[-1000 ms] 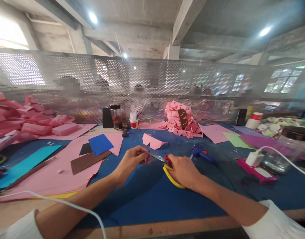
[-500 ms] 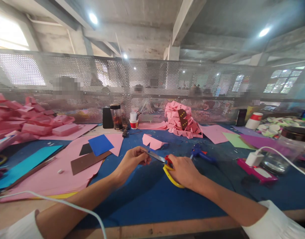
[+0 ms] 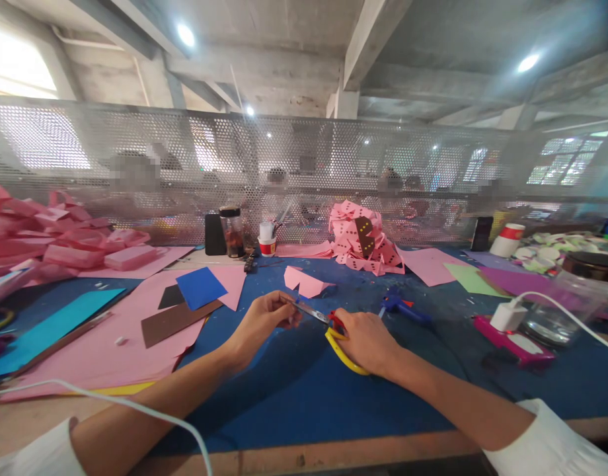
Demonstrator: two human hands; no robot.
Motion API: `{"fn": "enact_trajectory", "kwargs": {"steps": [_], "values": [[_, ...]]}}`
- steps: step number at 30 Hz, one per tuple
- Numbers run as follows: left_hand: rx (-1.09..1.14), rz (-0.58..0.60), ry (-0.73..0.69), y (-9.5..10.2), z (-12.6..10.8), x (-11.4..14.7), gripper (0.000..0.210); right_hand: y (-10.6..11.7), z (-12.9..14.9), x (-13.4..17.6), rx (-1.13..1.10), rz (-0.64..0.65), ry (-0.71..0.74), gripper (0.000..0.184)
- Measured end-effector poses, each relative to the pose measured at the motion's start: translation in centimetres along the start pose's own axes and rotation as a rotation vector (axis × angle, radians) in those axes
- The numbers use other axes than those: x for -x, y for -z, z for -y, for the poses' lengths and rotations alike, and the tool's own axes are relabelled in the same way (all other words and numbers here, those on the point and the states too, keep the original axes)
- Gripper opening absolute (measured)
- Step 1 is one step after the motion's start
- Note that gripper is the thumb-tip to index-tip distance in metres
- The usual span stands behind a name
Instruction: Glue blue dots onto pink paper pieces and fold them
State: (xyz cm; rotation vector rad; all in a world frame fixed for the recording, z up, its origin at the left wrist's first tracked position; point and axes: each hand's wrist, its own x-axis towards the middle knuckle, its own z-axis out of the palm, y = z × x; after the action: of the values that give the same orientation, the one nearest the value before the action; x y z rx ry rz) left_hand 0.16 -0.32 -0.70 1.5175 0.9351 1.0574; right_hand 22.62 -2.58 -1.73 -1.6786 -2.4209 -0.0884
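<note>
A pair of scissors [image 3: 342, 354] with yellow and red handles is gripped in my right hand [image 3: 368, 338]. Its blades point left, toward the fingertips of my left hand [image 3: 271, 314]. Those fingers are pinched together right at the blade tips; whatever small piece they hold is too small to make out. Just beyond the blades lies a folded pink paper piece [image 3: 308, 283] on the blue table mat [image 3: 294, 410]. To the right of my right hand rests a blue glue gun [image 3: 403, 308].
Pink sheets [image 3: 110, 337] with blue and brown paper [image 3: 178, 324] on top lie left. A pink dotted paper heap [image 3: 346, 244] stands at the back. On the right are a pink power strip [image 3: 515, 344] and a clear jar [image 3: 556, 320]. A white cable [image 3: 150, 411] crosses my left forearm.
Both hands stay almost in place. The scissor blades have shifted very slightly at my left fingertips.
</note>
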Motion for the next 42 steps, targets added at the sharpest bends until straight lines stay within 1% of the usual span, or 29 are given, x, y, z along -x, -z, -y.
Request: {"fn": "enact_trajectory", "kwargs": {"steps": [9,16,30,42], "values": [[0.009,-0.002,0.003,-0.02,0.03,0.12,0.007,-0.32,-0.16,-0.07,-0.006,-0.007,0.011,0.027],[0.012,0.0,0.0,0.01,0.17,0.01,0.006,-0.17,-0.13,-0.02,-0.013,0.012,0.012,0.026],[0.009,0.008,-0.005,0.06,0.26,-0.18,0.005,-0.58,-0.44,-0.13,-0.003,-0.044,0.038,0.026],[0.001,0.003,0.008,-0.01,0.09,-0.02,0.007,-0.47,-0.18,-0.09,0.018,-0.012,0.019,0.027]]}}
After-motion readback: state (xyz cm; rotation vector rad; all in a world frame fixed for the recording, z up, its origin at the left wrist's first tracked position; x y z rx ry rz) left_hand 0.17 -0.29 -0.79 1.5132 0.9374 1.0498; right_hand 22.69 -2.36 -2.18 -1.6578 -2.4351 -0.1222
